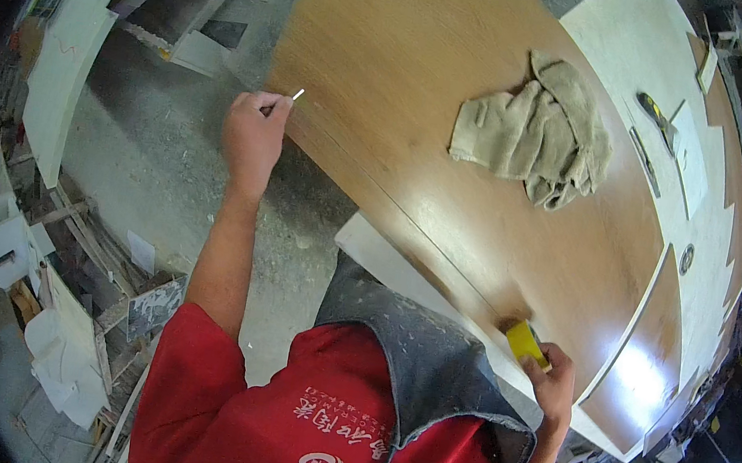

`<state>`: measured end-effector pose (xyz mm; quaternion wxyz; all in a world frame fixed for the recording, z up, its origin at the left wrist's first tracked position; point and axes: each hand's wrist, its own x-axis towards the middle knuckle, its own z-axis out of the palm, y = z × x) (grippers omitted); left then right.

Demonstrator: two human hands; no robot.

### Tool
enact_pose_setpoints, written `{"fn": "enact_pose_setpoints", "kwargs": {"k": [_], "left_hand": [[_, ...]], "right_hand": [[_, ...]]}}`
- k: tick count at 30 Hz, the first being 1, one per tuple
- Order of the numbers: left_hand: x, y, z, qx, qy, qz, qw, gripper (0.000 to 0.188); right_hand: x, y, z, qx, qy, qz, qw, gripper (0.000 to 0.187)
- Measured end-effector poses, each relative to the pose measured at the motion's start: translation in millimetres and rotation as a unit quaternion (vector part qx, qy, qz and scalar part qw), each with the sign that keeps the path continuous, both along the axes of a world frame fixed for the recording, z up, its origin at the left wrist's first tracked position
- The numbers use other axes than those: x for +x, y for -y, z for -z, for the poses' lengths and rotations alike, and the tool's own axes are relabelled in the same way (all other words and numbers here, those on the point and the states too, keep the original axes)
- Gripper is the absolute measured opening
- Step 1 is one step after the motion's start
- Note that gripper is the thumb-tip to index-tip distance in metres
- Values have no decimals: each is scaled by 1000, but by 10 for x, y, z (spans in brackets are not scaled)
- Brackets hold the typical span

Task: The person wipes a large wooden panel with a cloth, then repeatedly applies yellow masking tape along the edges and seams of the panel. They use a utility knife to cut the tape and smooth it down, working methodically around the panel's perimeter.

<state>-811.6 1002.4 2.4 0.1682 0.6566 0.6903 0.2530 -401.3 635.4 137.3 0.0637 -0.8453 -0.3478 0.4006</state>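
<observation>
Nearest the camera is a red shirt [264,405], with a dark grey, dust-marked apron [399,305] standing out from its front toward the work surface. The left hand [254,137] is extended at the far left corner of a brown board [394,57]; its thumb and index finger pinch a short white stick [299,94], the remaining fingers curled in. The stick projects beyond the fingertips, up and to the right, over the board's edge; whether it touches the surface cannot be determined. The right hand [554,387] is at the board's near edge, its thumb and curled fingers gripping the lower right end of a yellow boxy object [525,341]. The greater part of this object extends past the fingertips, up and to the left, over the board. A thin dark line runs along the board between the two hands; its nature cannot be confirmed. A crumpled beige cloth [539,132] lies on the board, well apart from both hands. Beyond it, on a white panel [618,30], lie a yellow-and-black-handled tool [656,117] and, just beside that, a slim dark tool [645,162].
</observation>
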Motion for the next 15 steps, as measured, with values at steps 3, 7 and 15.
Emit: {"fn": "enact_pose_setpoints", "kwargs": {"k": [3, 7, 15], "left_hand": [[33, -3, -11, -5, -21, -5, 1000, 25], [63, 16, -68, -63, -61, -40, 995, 32], [-18, -55, 80, -54, -52, -27, 997, 36]], "right_hand": [[-70, -31, 5, 22, 4, 3, 1000, 26], [-100, -97, 1, 24, -13, 22, 999, 34], [-249, -315, -25, -7, 44, 1, 999, 38]]}}
